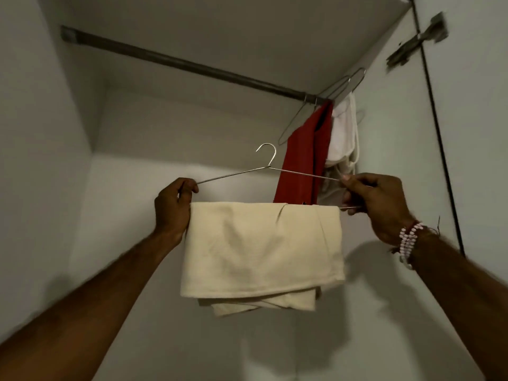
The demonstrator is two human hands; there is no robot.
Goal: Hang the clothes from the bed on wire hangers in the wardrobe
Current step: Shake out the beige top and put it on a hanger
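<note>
A cream folded garment [261,254] hangs over the bottom bar of a wire hanger [268,166] held up inside the wardrobe. My left hand [173,207] grips the hanger's left corner. My right hand [376,202] pinches the hanger's right end, thumb and fingers on the wire. The hook points up, well below the dark rail [181,63]. At the rail's right end hang a red garment [302,160] and a white garment [343,133] on wire hangers.
Empty wire hangers [343,83] hang at the rail's right end against the side wall. The white back wall [170,127] and left wall enclose the space. A door hinge [420,39] sits on the right panel.
</note>
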